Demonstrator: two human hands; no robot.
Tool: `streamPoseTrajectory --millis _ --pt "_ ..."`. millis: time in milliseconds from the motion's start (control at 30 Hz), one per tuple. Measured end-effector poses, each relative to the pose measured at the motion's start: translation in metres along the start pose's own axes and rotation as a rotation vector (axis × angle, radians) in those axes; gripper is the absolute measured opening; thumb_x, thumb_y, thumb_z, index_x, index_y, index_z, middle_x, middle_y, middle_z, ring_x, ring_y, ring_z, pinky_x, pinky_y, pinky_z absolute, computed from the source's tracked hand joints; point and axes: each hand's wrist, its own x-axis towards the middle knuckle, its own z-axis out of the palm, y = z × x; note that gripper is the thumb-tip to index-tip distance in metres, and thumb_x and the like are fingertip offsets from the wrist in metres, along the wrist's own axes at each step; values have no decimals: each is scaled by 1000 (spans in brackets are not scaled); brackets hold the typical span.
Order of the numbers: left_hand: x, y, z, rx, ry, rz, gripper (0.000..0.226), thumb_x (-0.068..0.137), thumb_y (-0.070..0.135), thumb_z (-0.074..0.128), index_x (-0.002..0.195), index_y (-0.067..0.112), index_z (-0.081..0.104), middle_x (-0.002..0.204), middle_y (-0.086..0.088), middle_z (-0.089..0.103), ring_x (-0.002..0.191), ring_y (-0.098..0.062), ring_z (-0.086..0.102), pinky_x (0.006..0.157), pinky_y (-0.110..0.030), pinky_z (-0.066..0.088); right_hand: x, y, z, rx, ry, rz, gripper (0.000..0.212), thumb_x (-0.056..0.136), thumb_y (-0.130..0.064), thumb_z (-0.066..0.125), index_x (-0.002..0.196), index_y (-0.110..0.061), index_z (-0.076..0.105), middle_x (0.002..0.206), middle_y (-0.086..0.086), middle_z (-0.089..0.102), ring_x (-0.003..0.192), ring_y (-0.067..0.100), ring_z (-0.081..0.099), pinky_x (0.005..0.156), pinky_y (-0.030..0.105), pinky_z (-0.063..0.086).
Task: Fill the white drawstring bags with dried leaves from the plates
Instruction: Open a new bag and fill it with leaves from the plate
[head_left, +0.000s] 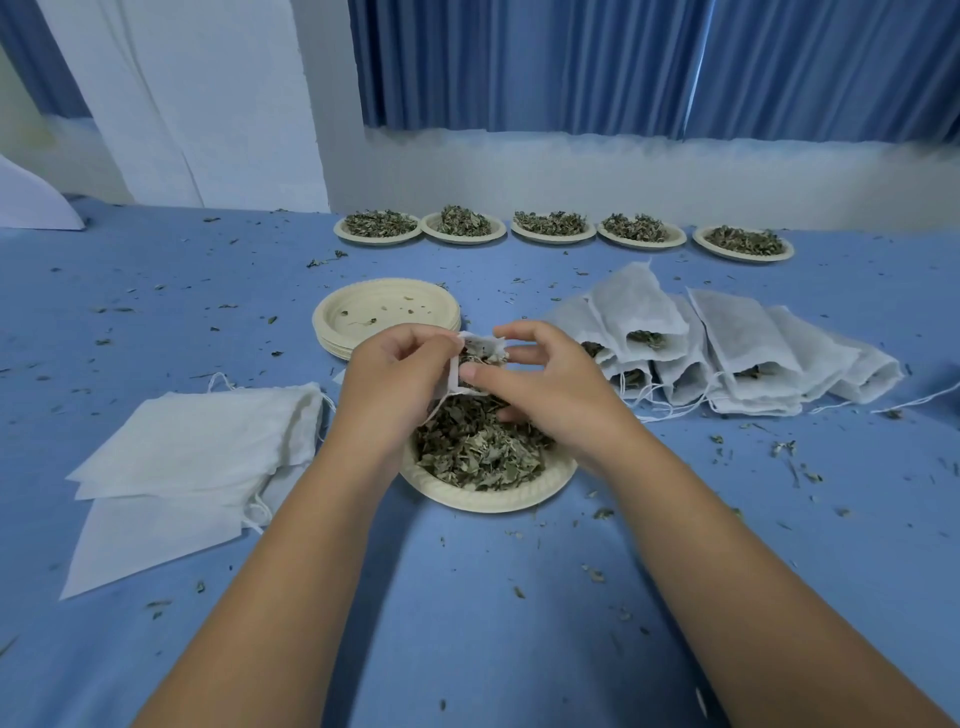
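A: Item one, left side of the desk (467, 597)?

B: Empty white bags (197, 447), a flat overlapping stack near the left edge, with loose drawstrings trailing at its right side.

A: Next to the right?

B: Stack of empty plates (384, 317), left of centre and beyond the hands. Only a few leaf bits lie in the top one.

A: Left hand (395, 384), grip?

B: Fingers curled in, pinching the left rim of a white drawstring bag (480, 353). The mouth is held open toward the person.

A: Where is the bag, and what is in it?

B: At the centre of the desk, held up over the near plate (488, 493). Dried leaves show inside its mouth, and a string hangs down from it.

A: Right hand (550, 384)?

B: Fingers arched over the top of the bag and thumb against its front, closed on the right side of the mouth. It is slightly blurred.

A: The near plate's contents?

B: A heap of dried leaves (478, 447), directly under both hands.

A: Further right?

B: Filled bags (727, 353), lying overlapped in a row, mouths toward the person, with leaves visible in several.

A: Far edge?

B: Five plates (563, 228) in a line from centre to right, each heaped with leaves.

A: Remainder?

B: Leaf crumbs (789, 457) scattered across the blue cloth.
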Motion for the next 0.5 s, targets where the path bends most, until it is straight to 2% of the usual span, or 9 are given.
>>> streamPoseTrajectory --millis 67,133,233,300,367,433,500 --pt "0 0 0 16 -30 -5 16 90 8 59 79 13 68 38 15 39 30 -1 32 34 -10 26 -1 1 0 108 -83 41 45 77 -16 83 115 -20 60 101 1 69 80 10 72 64 23 58" --pt "-2 1 0 38 -70 5 15 91 8 59 80 13 68 37 17 41 30 0 36 35 -9 28 -2 4 1 133 -101 15 33 78 -8 80 106 -13 63 88 4 71 70 11 71 62 21 57" --pt "-6 2 3 29 -150 47 13 91 6 59 83 10 68 40 12 52 32 -2 47 38 -8 35 2 6 4 -22 -20 -52 18 76 -11 81 85 -12 65 65 -3 65 56 6 63 54 17 49" --pt "-7 0 5 94 -144 91 14 89 10 62 81 16 71 51 4 63 43 -5 58 43 -11 42 4 8 7 -168 44 -92 19 75 -15 80 74 -17 61 53 -12 57 51 5 53 52 19 42" --pt "-6 -2 6 123 -73 130 18 89 9 62 77 19 71 57 4 65 46 -4 61 46 -10 44 6 8 7 -193 34 -112 19 77 -19 80 73 -15 61 54 -12 56 52 4 51 54 21 43" --pt "-3 -4 4 105 27 135 21 89 6 60 75 20 70 53 12 62 43 1 57 44 -9 41 4 5 5 -123 -46 -76 16 82 -25 78 85 -12 67 67 -8 65 57 6 61 63 26 55" --pt "2 -6 0 82 130 127 22 88 9 61 73 23 69 49 17 58 40 3 49 42 -11 39 4 2 0 -205 -60 -40 22 85 -38 73 91 -18 69 80 -9 68 66 6 66 69 28 58"
